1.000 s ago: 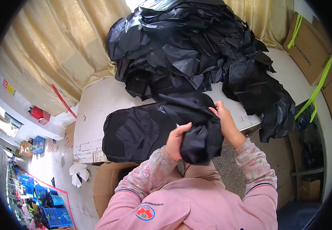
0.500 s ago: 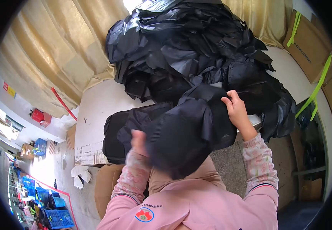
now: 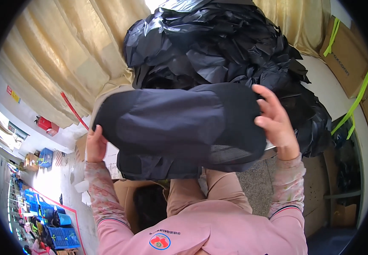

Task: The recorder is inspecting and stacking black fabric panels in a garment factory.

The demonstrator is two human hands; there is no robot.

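Observation:
I hold a dark navy fabric piece (image 3: 175, 123) with a mesh part at its lower right, stretched out flat in front of me. My left hand (image 3: 95, 146) grips its left end. My right hand (image 3: 275, 121) grips its right end, fingers spread over the edge. Under it lies another dark fabric piece (image 3: 158, 166) on the white table (image 3: 112, 159). Behind rises a big heap of black fabric pieces (image 3: 218, 46). The spread piece hides most of the table.
Yellowish curtains (image 3: 65, 55) hang behind the table. Cardboard boxes with green straps (image 3: 349, 55) stand at the right. An open cardboard box (image 3: 128, 191) sits under the table by my knees. Blue crates (image 3: 60, 233) lie on the floor far left.
The fabric piece was bunched between both hands at the table edge. I have pulled it open: the left hand moved left, the right hand moved right and up, and the piece now lies spread wide.

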